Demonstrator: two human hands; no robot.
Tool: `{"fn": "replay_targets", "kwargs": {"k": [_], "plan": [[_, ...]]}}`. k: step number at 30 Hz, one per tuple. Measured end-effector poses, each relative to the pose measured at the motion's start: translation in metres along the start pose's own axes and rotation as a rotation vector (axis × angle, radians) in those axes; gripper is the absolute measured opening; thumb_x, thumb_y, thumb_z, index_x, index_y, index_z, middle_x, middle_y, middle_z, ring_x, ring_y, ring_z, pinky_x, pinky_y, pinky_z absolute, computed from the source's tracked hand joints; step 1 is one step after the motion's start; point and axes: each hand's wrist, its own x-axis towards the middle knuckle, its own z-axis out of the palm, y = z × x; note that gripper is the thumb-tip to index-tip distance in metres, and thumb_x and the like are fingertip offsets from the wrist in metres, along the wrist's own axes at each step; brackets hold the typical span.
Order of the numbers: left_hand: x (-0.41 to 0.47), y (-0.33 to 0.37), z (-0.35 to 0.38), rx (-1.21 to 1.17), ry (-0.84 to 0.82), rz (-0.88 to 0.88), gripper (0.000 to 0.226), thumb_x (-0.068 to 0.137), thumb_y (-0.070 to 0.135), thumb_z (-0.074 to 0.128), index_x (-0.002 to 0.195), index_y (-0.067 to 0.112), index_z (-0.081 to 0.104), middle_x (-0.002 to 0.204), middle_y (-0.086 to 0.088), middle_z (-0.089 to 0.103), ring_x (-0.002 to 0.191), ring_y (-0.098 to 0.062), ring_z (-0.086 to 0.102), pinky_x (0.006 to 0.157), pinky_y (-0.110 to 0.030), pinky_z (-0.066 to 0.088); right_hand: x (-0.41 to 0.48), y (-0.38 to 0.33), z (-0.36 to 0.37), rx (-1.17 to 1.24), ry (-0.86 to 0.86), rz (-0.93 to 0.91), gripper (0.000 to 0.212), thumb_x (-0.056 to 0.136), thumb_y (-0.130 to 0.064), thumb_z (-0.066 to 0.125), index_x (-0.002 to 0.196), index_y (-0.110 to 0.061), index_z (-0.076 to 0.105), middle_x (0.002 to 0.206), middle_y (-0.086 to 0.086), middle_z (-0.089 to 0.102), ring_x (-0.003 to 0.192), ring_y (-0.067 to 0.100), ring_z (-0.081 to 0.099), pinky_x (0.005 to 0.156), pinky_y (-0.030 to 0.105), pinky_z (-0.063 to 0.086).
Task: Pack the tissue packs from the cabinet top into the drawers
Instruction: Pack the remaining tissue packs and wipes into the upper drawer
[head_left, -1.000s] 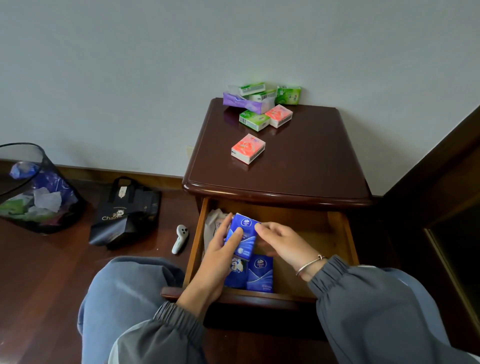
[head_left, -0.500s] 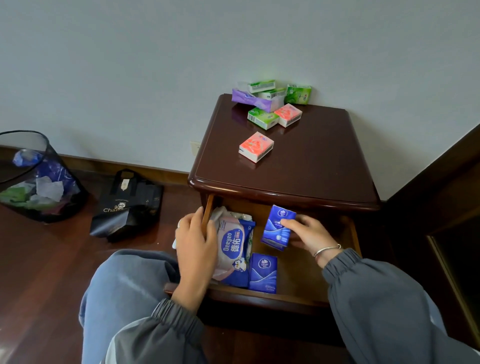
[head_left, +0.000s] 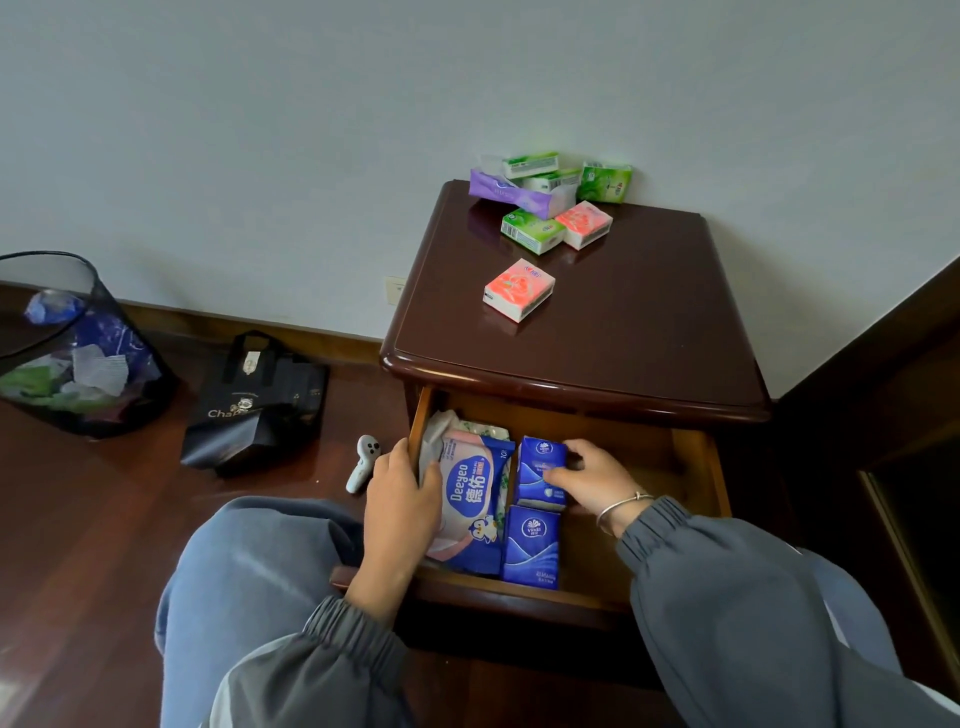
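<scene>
Glossy blue pack (head_left: 536, 464) dropped into wooden drawer (head_left: 701, 478).

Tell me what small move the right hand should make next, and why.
Probably release its grip: the right hand pinches a blue tissue pack that already seems to lie in the drawer, right behind a second blue pack. The left hand grips the drawer's left wall. Several packs, the nearest a pink pack, wait on the cabinet top.
</scene>
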Motion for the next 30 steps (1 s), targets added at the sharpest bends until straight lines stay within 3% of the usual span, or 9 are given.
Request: {"fn": "replay_targets", "kwargs": {"k": [4,10,12,14,17,20,23,26,30], "plan": [[0.0,0.001,0.0,-0.005,0.0,-0.007,0.025,0.098,0.026,0.047,0.119,0.014,0.049,0.116,-0.007,0.052,0.101,-0.023,0.061,0.089,-0.044,0.055,-0.008,0.001,0.008,0.059,-0.052,0.012,0.048,0.086,-0.025,0.064,0.128,-0.013,0.043,0.124,0.007,0.058,0.099,0.016,0.062,0.073,0.033,0.057],[0.001,-0.001,0.001,-0.009,0.014,0.004,0.017,0.099,0.026,0.044,0.111,0.016,0.051,0.112,-0.005,0.051,0.095,-0.019,0.06,0.083,-0.036,0.054,-0.022,-0.007,0.0,-0.049,-0.104,0.004,0.06,0.087,-0.033,0.061,0.137,-0.014,0.035,0.132,0.006,0.053,0.112,0.017,0.058,0.074,0.027,0.052],[0.002,-0.002,0.002,-0.021,0.02,0.012,0.012,0.099,0.026,0.045,0.105,0.018,0.052,0.107,-0.004,0.053,0.089,-0.016,0.061,0.074,-0.03,0.054,-0.031,-0.011,-0.012,-0.17,-0.08,-0.087,0.056,0.089,-0.037,0.058,0.137,-0.016,0.038,0.127,0.003,0.057,0.111,0.013,0.058,0.075,0.023,0.048],[0.002,-0.002,0.002,-0.032,0.033,0.016,0.012,0.098,0.025,0.046,0.104,0.018,0.053,0.106,-0.004,0.056,0.084,-0.011,0.062,0.064,-0.021,0.051,-0.045,-0.017,-0.028,-0.136,0.012,-0.285,0.033,0.089,-0.032,0.058,0.12,-0.022,0.055,0.107,-0.005,0.067,0.094,0.001,0.062,0.074,0.018,0.051],[-0.002,-0.001,0.003,0.056,0.153,0.04,0.032,0.097,0.029,0.047,0.125,0.013,0.053,0.126,-0.007,0.054,0.109,-0.023,0.059,0.09,-0.034,0.051,-0.056,-0.025,-0.066,-0.096,0.333,-0.583,0.015,0.085,-0.022,0.06,0.096,-0.029,0.066,0.083,-0.013,0.068,0.078,-0.003,0.061,0.066,0.007,0.046],[-0.006,0.011,-0.001,0.103,0.358,0.161,0.039,0.096,0.028,0.05,0.133,0.013,0.051,0.133,-0.006,0.051,0.117,-0.02,0.053,0.093,-0.03,0.042,-0.032,-0.025,-0.106,-0.246,0.587,-0.634,0.023,0.087,-0.021,0.059,0.11,-0.017,0.063,0.102,-0.001,0.067,0.096,0.013,0.061,0.085,0.028,0.049],[0.003,0.042,-0.006,0.102,0.449,0.397,0.032,0.094,0.02,0.056,0.125,0.012,0.056,0.124,-0.007,0.055,0.112,-0.019,0.053,0.091,-0.027,0.038,0.011,-0.022,-0.134,-0.476,0.547,-0.401,0.049,0.094,-0.036,0.048,0.135,-0.011,0.044,0.139,0.01,0.048,0.132,0.027,0.039,0.107,0.043,0.035],[0.026,0.081,-0.004,0.149,0.424,0.543,0.037,0.093,0.022,0.057,0.128,0.01,0.054,0.126,-0.01,0.054,0.116,-0.021,0.05,0.095,-0.031,0.038,0.041,-0.021,-0.132,-0.632,0.434,-0.242,0.06,0.095,-0.049,0.036,0.145,-0.016,0.027,0.154,0.007,0.024,0.144,0.026,0.017,0.114,0.049,0.022],[0.067,0.125,0.011,0.254,0.318,0.557,0.051,0.093,0.038,0.054,0.137,0.014,0.045,0.137,-0.008,0.046,0.124,-0.023,0.045,0.098,-0.038,0.038,0.051,-0.015,-0.114,-0.754,0.484,-0.191,0.06,0.096,-0.052,0.023,0.147,-0.021,0.021,0.157,0.006,0.017,0.145,0.028,0.011,0.114,0.053,0.015]]}}
